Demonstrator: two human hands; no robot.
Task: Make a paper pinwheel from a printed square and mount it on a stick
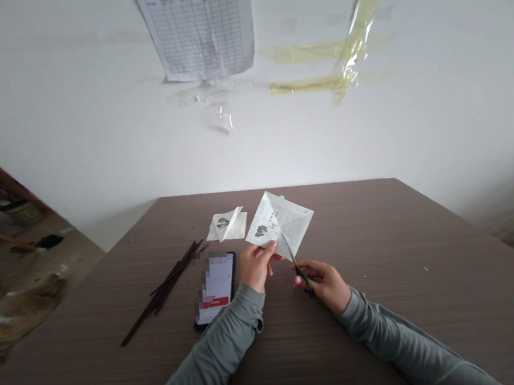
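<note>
My left hand (257, 266) pinches the lower edge of a printed sheet of paper (292, 222), raised above the table with one part folded over along a slanted line. In my right hand (322, 283) is a pair of black-handled scissors (301, 273), its narrow blades pointing up and left at the sheet's lower part, near the left thumb. Whether the blades are cutting into the paper I cannot tell. Behind my left hand, other pieces of printed paper (236, 229) lie on the table, one of them folded.
On the brown table (402, 323), a phone (215, 289) with a lit screen lies beside my left forearm. Several thin dark sticks (170, 280) lie to its left. Something small and blue (282, 198) shows behind the raised sheet. A white wall (324, 141) borders the table's far edge.
</note>
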